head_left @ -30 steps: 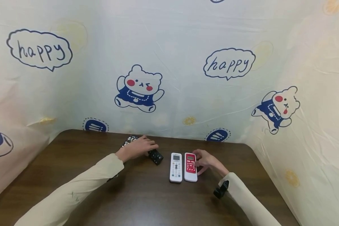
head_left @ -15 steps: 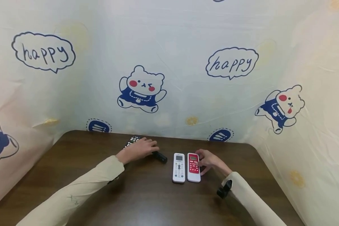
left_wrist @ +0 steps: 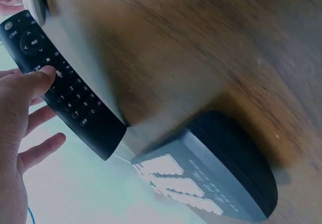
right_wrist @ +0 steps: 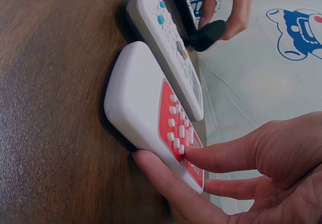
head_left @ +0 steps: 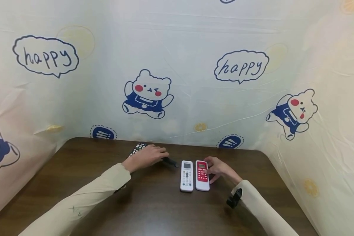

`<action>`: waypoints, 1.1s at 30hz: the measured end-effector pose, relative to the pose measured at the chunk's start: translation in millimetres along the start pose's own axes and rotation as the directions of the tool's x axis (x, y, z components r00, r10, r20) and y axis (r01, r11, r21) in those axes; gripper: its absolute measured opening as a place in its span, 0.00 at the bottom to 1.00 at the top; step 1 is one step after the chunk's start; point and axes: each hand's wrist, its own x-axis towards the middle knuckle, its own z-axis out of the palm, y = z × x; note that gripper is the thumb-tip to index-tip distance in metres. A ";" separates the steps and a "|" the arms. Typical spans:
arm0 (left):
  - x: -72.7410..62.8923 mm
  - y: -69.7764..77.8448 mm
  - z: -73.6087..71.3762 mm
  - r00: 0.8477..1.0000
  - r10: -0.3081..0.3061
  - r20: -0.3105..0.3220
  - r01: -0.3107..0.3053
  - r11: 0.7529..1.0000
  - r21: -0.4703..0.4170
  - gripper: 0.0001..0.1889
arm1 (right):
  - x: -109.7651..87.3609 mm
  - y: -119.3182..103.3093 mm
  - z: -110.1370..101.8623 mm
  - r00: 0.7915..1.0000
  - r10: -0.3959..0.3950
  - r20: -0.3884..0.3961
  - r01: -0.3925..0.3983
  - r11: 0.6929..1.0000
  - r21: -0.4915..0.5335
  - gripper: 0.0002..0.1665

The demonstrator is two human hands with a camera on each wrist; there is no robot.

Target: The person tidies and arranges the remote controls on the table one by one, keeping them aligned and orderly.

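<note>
The left hand (head_left: 146, 156) pinches a slim black remote (left_wrist: 75, 90) near its middle, with the thumb on the button face and other fingers behind; one finger stands out apart from it. This remote slants, one end pointing out past the left hand's fingertips, on the side toward the right hand (head_left: 219, 167). Whether it touches the worktop (head_left: 165, 209) anywhere, I cannot tell.

Just beyond the left hand, partly hidden by it, a black remote with white buttons (head_left: 137, 148) lies on the worktop.

The right hand pinches a red-and-white remote (head_left: 202, 175) that lies on the worktop immediately to that hand's left. One digit presses on the red button face while another touches the side edge.

Between the two hands, just left of the red-and-white remote and parallel to it, a white remote (head_left: 186, 177) lies face up. It is nearer to the right hand than to the left, and the outer end of the slim black remote comes close to its far end.

Pale sleeves (head_left: 85, 200) cover both forearms, and a black device (head_left: 234, 198) sits at the right wrist. Beyond the hands hangs a pale sheet (head_left: 191, 42) printed with bears and the word "happy".
</note>
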 end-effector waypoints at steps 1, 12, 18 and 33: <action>0.2 1.2 -0.8 1.000 -0.002 -0.008 0.002 1.000 -0.005 0.19 | 0.2 0.4 0.5 1.000 0.001 0.000 -0.001 1.000 -0.003 0.37; 1.0 2.2 -3.7 0.991 -0.093 -0.100 0.078 0.986 -0.144 0.21 | -0.7 0.2 0.3 1.000 0.012 -0.020 -0.012 1.000 -0.019 0.37; -3.8 -1.7 -15.3 0.969 -0.194 -0.155 0.146 0.950 -0.277 0.22 | -0.3 -0.8 -0.4 1.000 -0.004 -0.015 0.004 1.000 -0.020 0.37; -0.1 -1.3 -30.6 0.857 -0.514 -0.030 0.334 0.599 -0.728 0.26 | 0.9 -2.6 1.0 1.000 -0.001 0.007 0.001 1.000 -0.031 0.37</action>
